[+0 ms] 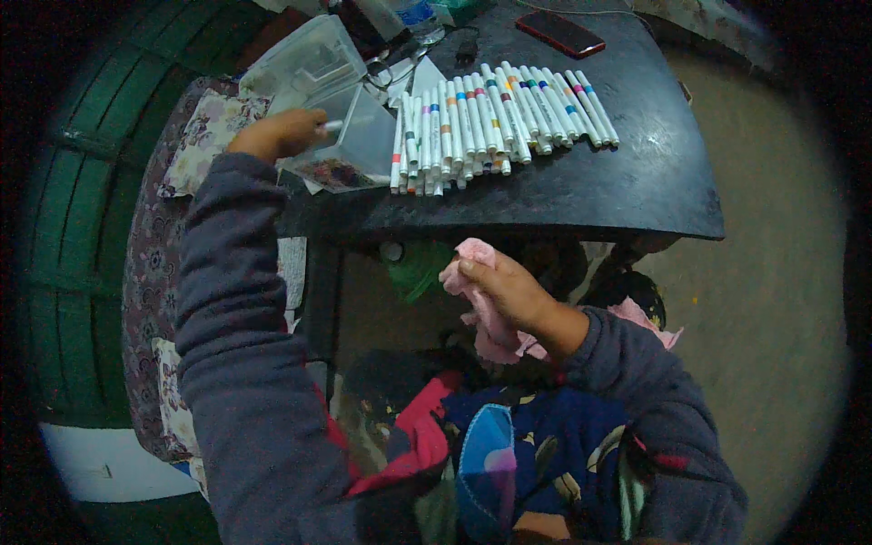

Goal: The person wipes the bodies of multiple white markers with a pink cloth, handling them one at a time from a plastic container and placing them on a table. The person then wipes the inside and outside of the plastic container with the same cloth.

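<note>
My left hand [281,133] is at the open side of a clear plastic box [368,129]. A white marker [333,125], slightly blurred, pokes out of its closed fingers toward the box's inside. The box's hinged lid [306,65] is tilted back behind it. Beside the box, a wide pile of white markers [470,119] with variously coloured bands lies on the dark table [654,170]. In front of the table edge, my right hand [514,289] grips a crumpled pink cloth [494,327], which hangs below the fingers.
A smartphone [560,33] lies at the table's back, near a black cable plug [466,48]. Eyeglasses [381,71] rest behind the markers. A patterned cushioned seat [153,286] stands at left. Under the table are a green bag [415,269] and another pink cloth piece [644,321].
</note>
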Tool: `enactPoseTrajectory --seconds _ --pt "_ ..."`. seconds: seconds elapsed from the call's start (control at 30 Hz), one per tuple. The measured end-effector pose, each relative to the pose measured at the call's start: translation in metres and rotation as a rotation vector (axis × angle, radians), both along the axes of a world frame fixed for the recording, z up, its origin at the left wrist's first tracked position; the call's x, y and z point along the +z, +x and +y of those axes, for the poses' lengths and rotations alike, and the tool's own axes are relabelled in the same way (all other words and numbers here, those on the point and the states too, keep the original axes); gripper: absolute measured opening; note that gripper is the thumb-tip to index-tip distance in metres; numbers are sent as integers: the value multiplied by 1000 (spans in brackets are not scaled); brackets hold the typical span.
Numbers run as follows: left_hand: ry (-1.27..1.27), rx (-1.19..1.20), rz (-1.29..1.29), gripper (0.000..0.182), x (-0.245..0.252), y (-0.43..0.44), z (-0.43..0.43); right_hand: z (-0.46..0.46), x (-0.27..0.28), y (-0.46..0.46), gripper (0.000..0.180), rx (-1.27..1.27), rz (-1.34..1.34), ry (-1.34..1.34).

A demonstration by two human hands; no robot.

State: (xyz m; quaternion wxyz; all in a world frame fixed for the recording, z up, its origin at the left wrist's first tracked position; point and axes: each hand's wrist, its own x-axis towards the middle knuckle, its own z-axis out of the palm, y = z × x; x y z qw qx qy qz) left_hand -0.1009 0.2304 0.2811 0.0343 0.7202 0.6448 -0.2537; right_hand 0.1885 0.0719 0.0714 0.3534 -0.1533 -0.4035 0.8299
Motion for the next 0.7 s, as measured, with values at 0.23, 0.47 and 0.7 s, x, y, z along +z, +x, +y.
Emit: enactPoseTrajectory --seconds 0.23,0.47,0.7 --pt "652 -71 -820 28 -31 18 -145 -8 -4 0 31 61 18 -73" --pt "204 319 -1616 23 -185 104 -237 -7 -6 -6 42 -196 32 4" --pt "277 462 -1938 28 -228 157 -239 -4 -21 -17 36 -298 -43 464"
